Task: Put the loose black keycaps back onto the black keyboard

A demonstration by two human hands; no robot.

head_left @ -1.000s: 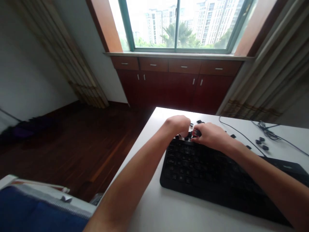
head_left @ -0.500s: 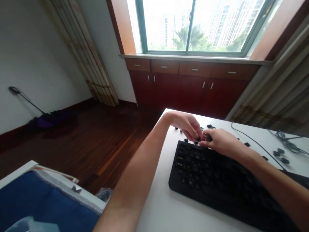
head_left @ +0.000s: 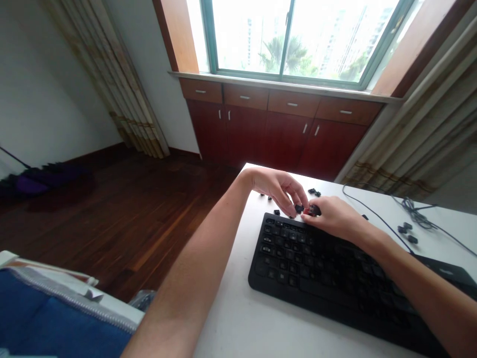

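A black keyboard (head_left: 309,283) lies on the white table, with several keys visible on its left part. My left hand (head_left: 281,191) is bent over its far edge, thumb and fingers pinched around a small black keycap (head_left: 298,209). Touching distance away, my right hand (head_left: 333,214) is closed on a small dark piece with a red part (head_left: 313,210); its exact kind is too small to tell. My right forearm crosses above the keyboard and hides much of its right side. Small black keycaps (head_left: 277,212) lie just beyond the keyboard.
More loose black pieces (head_left: 314,192) lie behind my hands, others (head_left: 412,239) at the right. A dark cable (head_left: 376,221) runs over the white table (head_left: 231,308). At the lower left stands a white-framed item with blue cloth (head_left: 55,318). A cabinet (head_left: 283,124) is below the window.
The view has shifted a little, so the scene sits further left. My left fingers have loosened slightly and the keycap between them shows more. Both hands stay close together.
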